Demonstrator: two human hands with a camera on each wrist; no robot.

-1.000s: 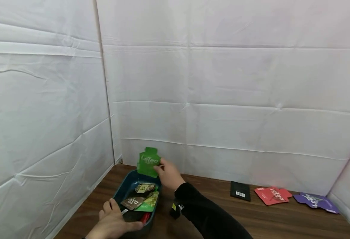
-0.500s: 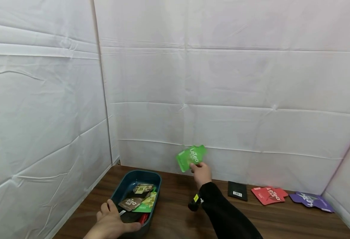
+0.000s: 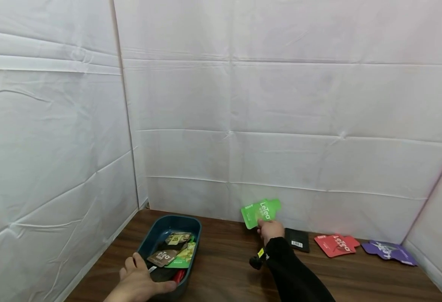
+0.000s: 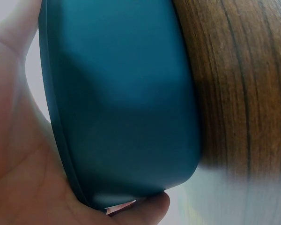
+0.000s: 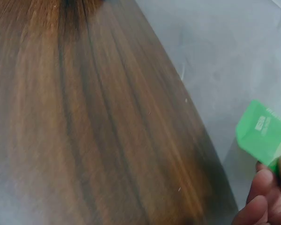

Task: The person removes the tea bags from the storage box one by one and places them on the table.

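Right hand, head view: raised above the bench, it pinches the lower edge of a green pouch, which is airborne in front of the white backdrop, just left of a row of three pouches lying at the far edge: black, red, purple. The left hand rests on the near rim of a teal tray, fingers over the edge, thumb along the outside; more pouches lie in the tray. Judged step: carrying a pouch from the tray toward the row. The next move probably calls for lowering the green pouch flat onto the bare wood left of the black one, without overlap, then loosening the pinch.

Left wrist view: the palm cups the tray's outer wall, thumb tip under its corner; the tray sits on the wood.

Right wrist view: fingertips clamp one corner of the green pouch over the bench's far edge; the grain is blurred.
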